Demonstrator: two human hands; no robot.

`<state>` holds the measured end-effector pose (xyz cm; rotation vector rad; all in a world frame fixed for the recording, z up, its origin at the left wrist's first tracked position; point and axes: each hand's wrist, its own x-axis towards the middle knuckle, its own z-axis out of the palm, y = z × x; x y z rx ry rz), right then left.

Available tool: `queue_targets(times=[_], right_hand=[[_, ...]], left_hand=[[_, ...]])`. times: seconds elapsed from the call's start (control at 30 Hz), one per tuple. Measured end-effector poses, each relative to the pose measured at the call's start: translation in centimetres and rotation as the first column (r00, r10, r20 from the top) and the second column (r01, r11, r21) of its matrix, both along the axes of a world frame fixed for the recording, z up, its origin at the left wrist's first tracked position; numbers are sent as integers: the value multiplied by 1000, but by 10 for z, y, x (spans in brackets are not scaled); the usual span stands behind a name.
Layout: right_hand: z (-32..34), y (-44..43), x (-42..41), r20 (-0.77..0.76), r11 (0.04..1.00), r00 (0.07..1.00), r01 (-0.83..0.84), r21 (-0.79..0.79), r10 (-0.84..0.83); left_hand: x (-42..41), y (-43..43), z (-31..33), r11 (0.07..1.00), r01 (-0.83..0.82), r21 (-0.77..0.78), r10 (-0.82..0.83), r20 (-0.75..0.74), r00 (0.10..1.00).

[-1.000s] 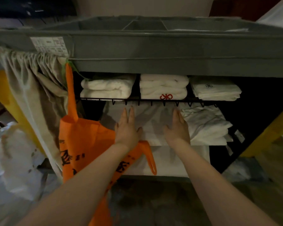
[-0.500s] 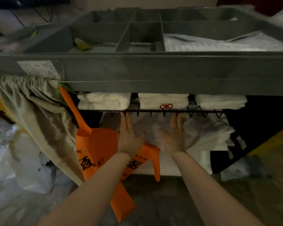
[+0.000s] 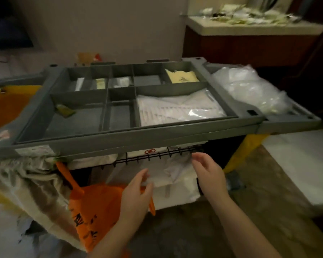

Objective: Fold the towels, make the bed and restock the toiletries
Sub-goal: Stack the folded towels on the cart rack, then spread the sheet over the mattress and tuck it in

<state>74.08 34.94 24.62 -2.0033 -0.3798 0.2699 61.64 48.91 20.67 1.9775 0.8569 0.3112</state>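
Under the gray tray (image 3: 119, 140) of a cart, a white, rumpled cloth (image 3: 172, 171) lies on the middle shelf, below a wire rack (image 3: 157, 156). The left hand (image 3: 136, 192) pinches its front edge. The right hand (image 3: 207, 174) is loosely curled at its right side; whether it grips, I cannot tell.

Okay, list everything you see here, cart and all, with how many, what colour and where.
tray: one, grey, cart top, split into compartments
packets: count unclear, yellow, back right compartment
wrapped packs: a stack, white, front right compartment
sachet: one, olive, front left compartment
plastic bags: a heap, clear, cart's right end
wire shelf: one, black, under the tray
towels: at least two, white, folded on the wire shelf
linen: a pile, white, below the wire shelf
bag: one, orange, hanging at the cart's left front
sack: one, beige, cart's left side
counter: one, pale top, back right
left hand: pinches the linen's edge
right hand: at the linen's right side, grip unclear
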Motion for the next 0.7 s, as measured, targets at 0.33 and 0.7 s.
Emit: queue_targets(times=[0.33,0.7], right_hand=[[14,-93,33,0,923,929,367,111,-370],[13,-323,39,104,471,467,882,17,-878]], left_hand=[[102,-69,46,913,404,59,-407,233,883],[228,-320,45,369,919,138,-925,156,348]])
